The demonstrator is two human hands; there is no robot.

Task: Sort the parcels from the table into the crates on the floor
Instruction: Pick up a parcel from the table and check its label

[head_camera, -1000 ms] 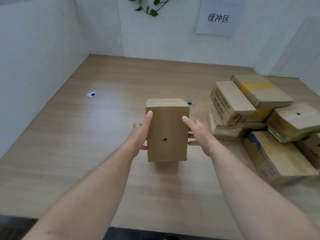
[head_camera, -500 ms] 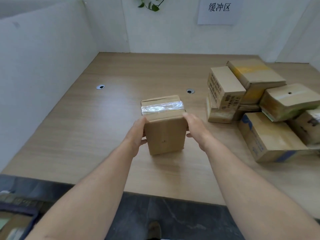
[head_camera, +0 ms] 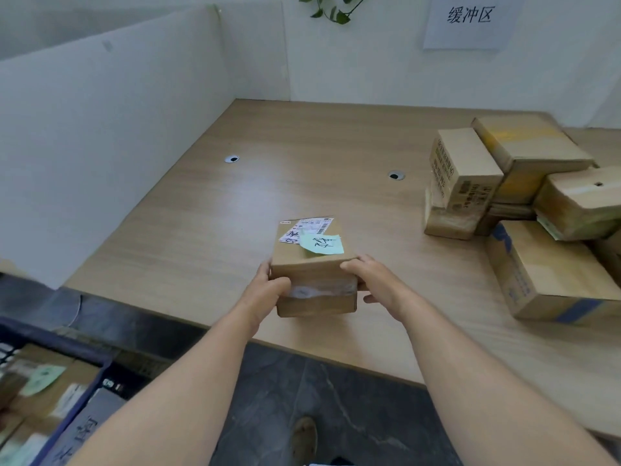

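Observation:
A small brown cardboard parcel [head_camera: 312,264] is held above the table's near edge, its top bearing a white shipping label and a green sticky note with handwriting. My left hand [head_camera: 268,287] grips its left side, fingers curled over the taped front face. My right hand [head_camera: 373,280] grips its right side. A pile of several brown parcels [head_camera: 524,210] lies on the wooden table [head_camera: 268,183] at the right. A dark blue crate [head_camera: 67,391] with parcels inside stands on the floor at the lower left.
White partition walls enclose the table at the left and back. Two round cable holes sit in the tabletop. A paper sign [head_camera: 470,18] hangs on the back wall. Dark floor [head_camera: 336,398] shows below the table edge, with my shoe [head_camera: 304,438] on it.
The parcel has been tipped toward me, so its labelled face now points up. It has come closer to the table's near edge, and the view has dropped to show the floor and crate.

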